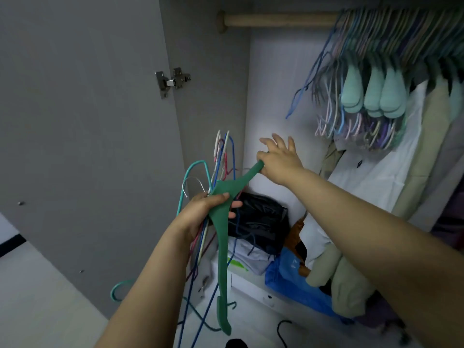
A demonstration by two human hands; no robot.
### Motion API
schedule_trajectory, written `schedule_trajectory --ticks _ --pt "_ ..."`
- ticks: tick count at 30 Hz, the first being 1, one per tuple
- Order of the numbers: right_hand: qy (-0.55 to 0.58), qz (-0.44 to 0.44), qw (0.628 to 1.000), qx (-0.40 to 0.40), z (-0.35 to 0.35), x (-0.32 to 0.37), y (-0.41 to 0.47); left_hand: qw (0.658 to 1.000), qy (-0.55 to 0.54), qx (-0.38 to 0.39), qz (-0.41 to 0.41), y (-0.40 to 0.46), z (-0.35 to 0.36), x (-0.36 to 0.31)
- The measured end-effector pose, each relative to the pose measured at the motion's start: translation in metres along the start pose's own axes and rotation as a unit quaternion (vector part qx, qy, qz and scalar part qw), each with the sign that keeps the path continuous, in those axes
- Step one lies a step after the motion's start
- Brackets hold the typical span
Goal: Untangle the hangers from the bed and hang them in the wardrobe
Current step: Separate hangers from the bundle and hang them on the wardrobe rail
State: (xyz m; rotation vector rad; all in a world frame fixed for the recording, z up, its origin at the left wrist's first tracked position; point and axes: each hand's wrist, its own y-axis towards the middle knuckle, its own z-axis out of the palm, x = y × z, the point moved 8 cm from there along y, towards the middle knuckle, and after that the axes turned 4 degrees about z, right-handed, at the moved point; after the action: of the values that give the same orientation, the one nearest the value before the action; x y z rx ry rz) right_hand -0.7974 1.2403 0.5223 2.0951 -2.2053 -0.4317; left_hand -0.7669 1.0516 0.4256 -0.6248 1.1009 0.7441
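The green hanger point(222, 237) is in front of the open wardrobe, in the middle of a bunch of thin wire hangers point(223, 156). It is thick and soft-looking, and it hangs long-ways, one end pointing down and the other end pointing up to the right.

The left hand point(208, 209) is curled round the whole bunch near the hooks, with the thumb pressed on the green hanger. The right hand point(278, 159) pinches the top end of the green hanger with the thumb and a finger. Its other fingers are spread out wide.

I think the step now is pulling the green hanger free from the wire ones. Next, the right hand likely needs to slide it out slowly, so the wire hooks do not catch on it. Then it can go up on the wooden rod point(276, 20).

The rod is bare on the left. On the right hang many hangers point(376, 71) packed close. Clothes point(376, 172) hang under them, and a blue bag point(288, 277) lies at the bottom.
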Motion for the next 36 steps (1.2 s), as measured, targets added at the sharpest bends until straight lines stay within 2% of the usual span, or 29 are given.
schedule_trajectory --ticks 1,3,6,9,15,20,23,29,33,36 --pt "0.013 -0.022 1.000 0.014 0.004 0.000 0.001 1.000 -0.010 0.002 0.000 -0.002 -0.002 0.003" --pt "0.029 -0.084 0.996 -0.016 0.001 0.000 -0.006 0.999 -0.025 -0.020 0.003 -0.004 -0.010 0.008" --pt "0.002 -0.150 0.984 -0.092 -0.008 -0.010 -0.023 0.991 -0.039 -0.130 -0.013 -0.006 -0.035 0.017" --pt "-0.020 -0.159 0.981 -0.113 -0.011 -0.033 -0.037 0.978 -0.058 -0.201 -0.008 -0.002 -0.051 0.023" --pt "0.031 -0.025 0.992 -0.119 -0.018 -0.094 -0.043 0.973 -0.067 -0.222 -0.005 0.004 -0.056 0.041" --pt "0.015 0.057 0.994 -0.092 -0.012 -0.122 -0.054 0.962 -0.071 -0.261 -0.018 0.008 -0.065 0.048" --pt "0.078 0.128 0.984 -0.094 -0.005 -0.145 -0.068 0.959 -0.039 -0.278 -0.032 0.010 -0.076 0.054" --pt "-0.019 0.219 0.975 -0.025 0.023 -0.162 -0.078 0.952 0.039 -0.298 -0.053 0.017 -0.097 0.063" --pt "0.026 0.247 0.968 0.030 0.026 -0.161 -0.070 0.945 0.047 -0.314 -0.076 0.018 -0.106 0.075" --pt "0.058 0.313 0.947 0.050 0.025 -0.176 -0.077 0.942 0.003 -0.324 -0.084 0.016 -0.110 0.087"
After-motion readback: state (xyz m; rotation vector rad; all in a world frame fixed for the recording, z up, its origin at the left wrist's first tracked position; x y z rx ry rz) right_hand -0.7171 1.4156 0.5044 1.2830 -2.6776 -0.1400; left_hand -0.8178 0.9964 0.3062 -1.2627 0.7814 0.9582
